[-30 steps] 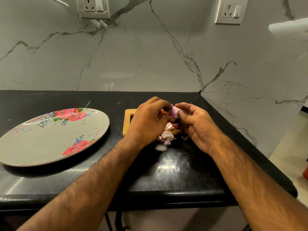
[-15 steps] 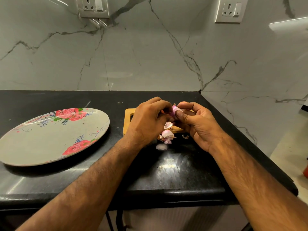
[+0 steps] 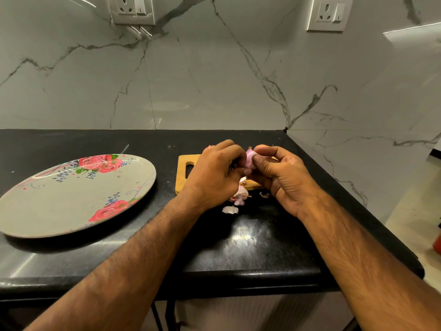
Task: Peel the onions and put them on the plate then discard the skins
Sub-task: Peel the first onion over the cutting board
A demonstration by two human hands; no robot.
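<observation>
The small pink onion (image 3: 249, 161) is held above the wooden cutting board (image 3: 188, 163), near the back right corner of the black countertop (image 3: 250, 247). The left hand (image 3: 216, 174) and right hand (image 3: 284, 177) are together, and each pinches the onion from its own side with curled fingertips. The onion looks light, firm and slick once bared, while its skin is thin and likely to tear, so the loose edge near the tip is the best place to grip. Torn skins (image 3: 239, 197) lie at the board's front edge and on the counter just beside it. The floral plate (image 3: 71, 199) sits well apart, towards the left edge. Since the earlier frames the hands have hardly moved; the right thumb has shifted slightly over the onion.
</observation>
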